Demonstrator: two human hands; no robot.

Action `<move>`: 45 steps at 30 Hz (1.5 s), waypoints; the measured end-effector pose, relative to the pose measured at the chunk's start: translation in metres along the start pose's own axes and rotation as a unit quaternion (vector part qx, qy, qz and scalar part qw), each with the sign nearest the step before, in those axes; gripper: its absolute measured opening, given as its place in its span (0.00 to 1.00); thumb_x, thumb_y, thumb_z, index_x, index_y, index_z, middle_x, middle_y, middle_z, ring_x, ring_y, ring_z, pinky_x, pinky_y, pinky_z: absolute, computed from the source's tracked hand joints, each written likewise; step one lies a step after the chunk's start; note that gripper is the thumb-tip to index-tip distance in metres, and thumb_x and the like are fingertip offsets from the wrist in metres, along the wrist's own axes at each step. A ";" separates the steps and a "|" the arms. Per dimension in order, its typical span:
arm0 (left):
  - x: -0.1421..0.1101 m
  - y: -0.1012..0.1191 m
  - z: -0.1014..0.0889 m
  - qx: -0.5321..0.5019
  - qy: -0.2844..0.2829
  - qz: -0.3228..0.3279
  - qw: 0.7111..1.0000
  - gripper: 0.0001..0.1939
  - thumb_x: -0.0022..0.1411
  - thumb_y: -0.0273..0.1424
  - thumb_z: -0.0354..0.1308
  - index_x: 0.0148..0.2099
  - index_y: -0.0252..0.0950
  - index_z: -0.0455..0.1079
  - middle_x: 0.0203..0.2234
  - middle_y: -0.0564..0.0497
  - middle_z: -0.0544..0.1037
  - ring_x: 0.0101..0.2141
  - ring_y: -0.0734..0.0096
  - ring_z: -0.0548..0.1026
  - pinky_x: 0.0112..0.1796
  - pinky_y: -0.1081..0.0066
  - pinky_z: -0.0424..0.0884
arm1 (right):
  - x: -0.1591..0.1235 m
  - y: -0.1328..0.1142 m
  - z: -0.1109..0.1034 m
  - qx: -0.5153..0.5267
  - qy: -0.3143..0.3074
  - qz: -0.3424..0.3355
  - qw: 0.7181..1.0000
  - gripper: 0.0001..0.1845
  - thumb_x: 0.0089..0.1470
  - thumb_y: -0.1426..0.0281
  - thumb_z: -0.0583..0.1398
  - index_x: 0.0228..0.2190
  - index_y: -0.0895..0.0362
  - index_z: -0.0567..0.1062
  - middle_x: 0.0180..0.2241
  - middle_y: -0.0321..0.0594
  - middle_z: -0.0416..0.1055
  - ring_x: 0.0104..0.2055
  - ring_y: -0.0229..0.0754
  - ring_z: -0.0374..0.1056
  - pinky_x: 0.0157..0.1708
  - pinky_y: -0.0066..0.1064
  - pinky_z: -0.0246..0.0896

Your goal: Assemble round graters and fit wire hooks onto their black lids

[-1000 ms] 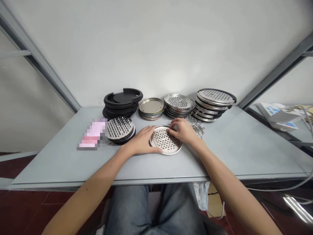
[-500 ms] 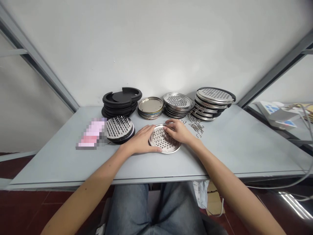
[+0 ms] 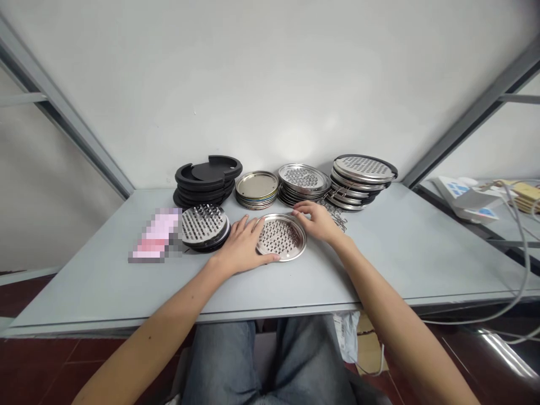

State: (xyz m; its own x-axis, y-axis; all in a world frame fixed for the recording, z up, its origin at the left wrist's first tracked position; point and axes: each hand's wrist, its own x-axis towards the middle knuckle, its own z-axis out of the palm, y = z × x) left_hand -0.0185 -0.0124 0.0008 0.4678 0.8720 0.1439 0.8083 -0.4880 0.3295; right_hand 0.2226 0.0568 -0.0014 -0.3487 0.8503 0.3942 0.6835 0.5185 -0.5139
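A round metal grater disc [image 3: 279, 239] with a raised rim lies flat on the table in front of me. My left hand [image 3: 242, 247] spans its left edge, thumb along the front rim and fingers toward the back, holding it. By the back right rim is my right hand [image 3: 319, 222], fingers loosely bent and slightly apart, with nothing visible in them; whether it touches the rim I cannot tell. To the left of my left hand stands a small stack topped by a perforated grater plate [image 3: 203, 224]. Small metal hooks [image 3: 337, 216] lie partly hidden behind my right hand.
Along the back stand a stack of black rings [image 3: 206, 177], round metal lids [image 3: 256, 185], grater discs [image 3: 304, 177] and black-edged graters [image 3: 365, 169]. A blurred pink item [image 3: 156, 233] lies at left. Boxes [image 3: 466, 197] and a white cable [image 3: 523, 259] are at right.
My right hand has drawn back from the middle of the grater disc to its back right rim. My left hand stays on the left edge. The view has shifted slightly.
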 end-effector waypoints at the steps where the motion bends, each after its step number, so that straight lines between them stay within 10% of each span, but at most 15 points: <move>1: 0.000 0.001 0.002 0.013 0.009 -0.012 1.000 0.49 0.53 0.59 0.55 0.67 0.37 0.46 0.61 0.37 0.58 0.64 0.41 0.47 0.59 0.46 0.47 | 0.000 0.000 0.000 -0.010 -0.012 -0.013 1.000 0.15 0.58 0.67 0.54 0.32 0.58 0.80 0.43 0.46 0.75 0.45 0.47 0.71 0.48 0.38 0.63; 21: 0.002 0.001 0.009 -0.030 -0.005 0.012 0.999 0.37 0.58 0.55 0.51 0.64 0.41 0.57 0.65 0.42 0.50 0.64 0.44 0.46 0.60 0.49 0.47 | -0.004 -0.004 0.020 -0.044 -0.069 -0.054 0.995 0.17 0.57 0.67 0.55 0.45 0.61 0.75 0.48 0.51 0.70 0.50 0.50 0.66 0.53 0.41 0.59; 45: 0.004 -0.001 0.015 -0.065 -0.030 -0.019 0.997 0.47 0.56 0.58 0.51 0.68 0.36 0.45 0.67 0.38 0.42 0.66 0.46 0.36 0.62 0.49 0.42 | 0.004 0.004 0.018 0.104 -0.097 0.002 0.990 0.20 0.60 0.64 0.51 0.35 0.59 0.80 0.48 0.47 0.73 0.50 0.48 0.68 0.54 0.41 0.59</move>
State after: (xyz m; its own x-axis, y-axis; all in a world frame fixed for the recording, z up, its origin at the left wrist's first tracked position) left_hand -0.0121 -0.0091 -0.0124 0.4621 0.8837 0.0746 0.7744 -0.4431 0.4517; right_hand 0.2122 0.0634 -0.0156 -0.4767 0.8432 0.2485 0.5448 0.5053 -0.6692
